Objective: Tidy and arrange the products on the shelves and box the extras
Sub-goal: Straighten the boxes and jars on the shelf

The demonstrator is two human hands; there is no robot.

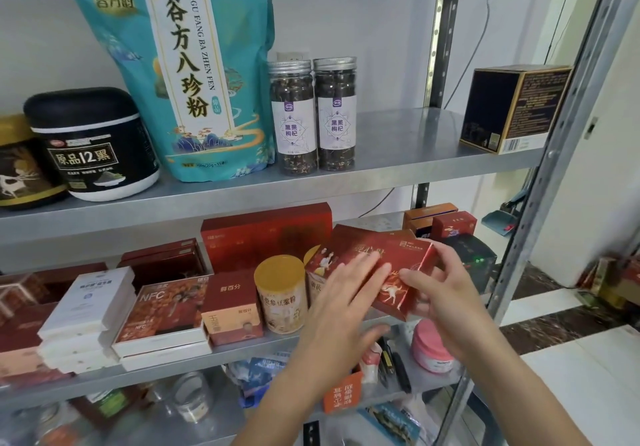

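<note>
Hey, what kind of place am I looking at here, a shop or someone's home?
Probably a small health-food shop or its stockroom: metal shelving holds matching jars of dried berries and stacks of identical white boxes; the right hand grips a red box.

The person's left hand (341, 314) and right hand (446, 307) are both bare, and each runs into a bare forearm that reaches the bottom edge of the head view, so the arms are uncovered as far up as the frame shows them. The fingers are slim and smooth, with nails cut short and plain. The wide lens makes the left forearm (277, 411) and the right forearm (519, 393) look long and broad toward the lower edge.
</note>
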